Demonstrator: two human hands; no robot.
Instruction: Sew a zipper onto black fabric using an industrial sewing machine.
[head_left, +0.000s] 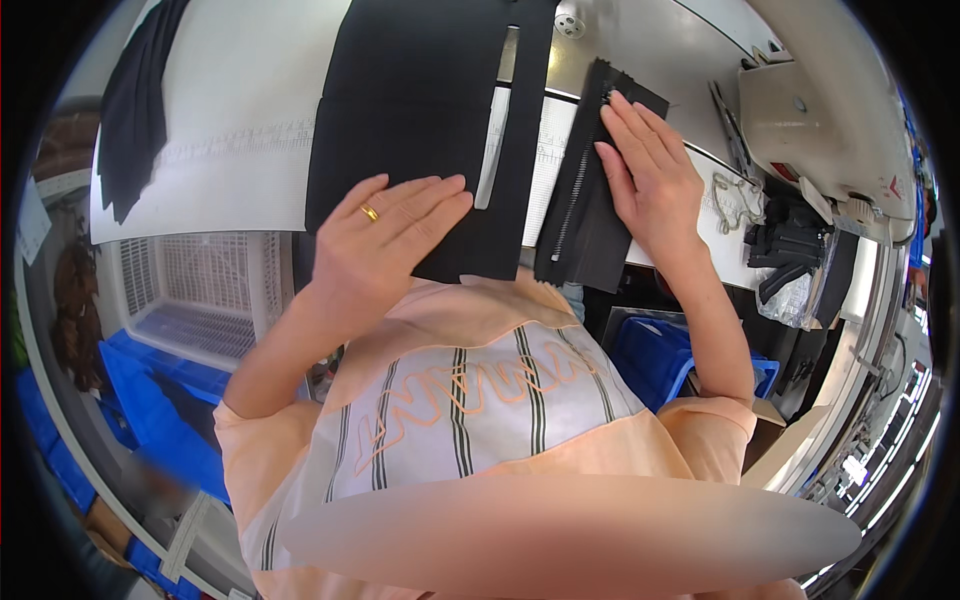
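Observation:
A black fabric panel (410, 130) with a long narrow slot along its right side lies on the table, its near end reaching the edge by my body. My left hand (385, 235) rests on its lower part, fingers stretched out and a gold ring on one of them. To the right of the panel, slightly slanted, is a black fabric piece with a zipper (573, 185) along its left side. My right hand (655, 185) lies on the upper right of that piece, fingers extended, fingertips close to the zipper's top end. The underside of both hands is hidden.
A beige sewing machine (835, 120) stands at the right, with bundled black fabric pieces (790, 240) beside it. More black fabric (140, 105) is draped at the far left of the white table (230, 100). A white basket (190, 290) and blue bins (650, 350) sit below table level.

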